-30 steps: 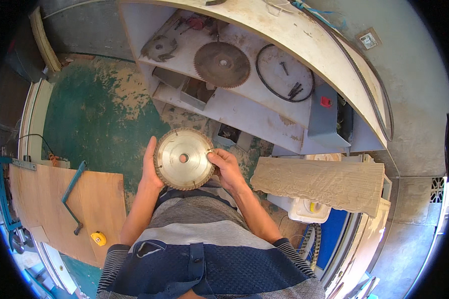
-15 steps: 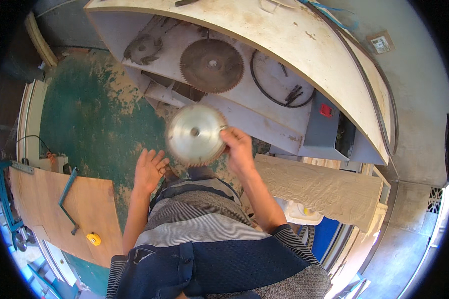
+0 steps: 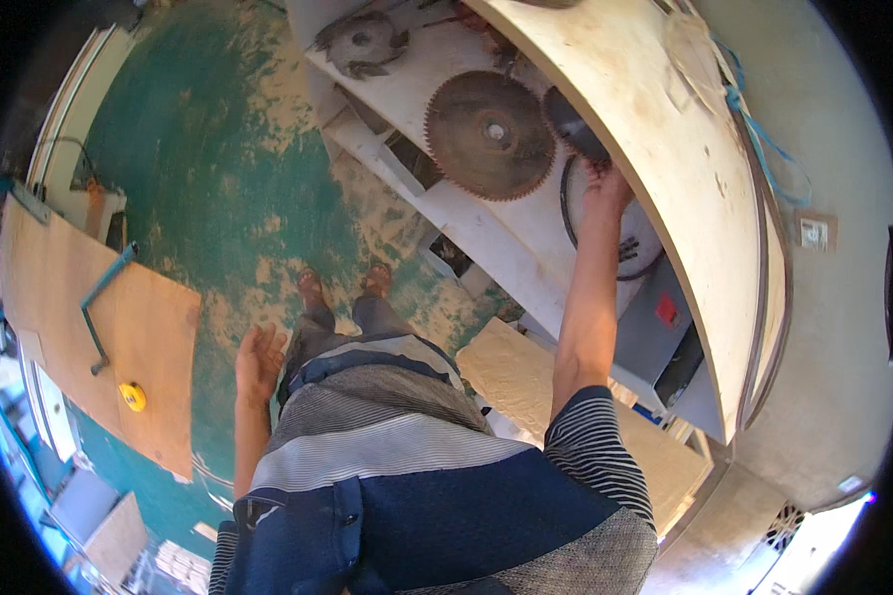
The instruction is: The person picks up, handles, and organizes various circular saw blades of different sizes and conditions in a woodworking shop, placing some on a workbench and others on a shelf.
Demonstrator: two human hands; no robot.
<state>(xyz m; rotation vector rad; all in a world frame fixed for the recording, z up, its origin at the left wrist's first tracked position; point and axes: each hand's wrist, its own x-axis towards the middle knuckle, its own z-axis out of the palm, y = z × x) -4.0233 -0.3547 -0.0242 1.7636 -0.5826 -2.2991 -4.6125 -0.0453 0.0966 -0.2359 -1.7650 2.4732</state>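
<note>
My right hand (image 3: 607,186) reaches into the shelf under its top board and grips the lower rim of a circular saw blade (image 3: 571,124). That blade looks dark in the shade, and the top board hides its right part. Just left of it lies a larger brown, rusty circular saw blade (image 3: 466,149) with a hole in its centre. Below my right hand a thin black ring (image 3: 567,203) rests on the shelf board. My left hand (image 3: 260,365) hangs beside my trousers over the green floor, its fingers loosely stretched and nothing in them.
A toothed cutter (image 3: 360,45) lies at the shelf's far left end. The shelf's curved top board (image 3: 685,178) overhangs my right forearm. At the left stands a wooden board (image 3: 99,337) with a blue-handled bar and a yellow tape measure (image 3: 132,397). A grey box (image 3: 657,322) sits on the right.
The shiny saw blade went from in front of my body up and right into the shelf, still in my right hand. My left hand dropped slightly down and left. The view turned.
</note>
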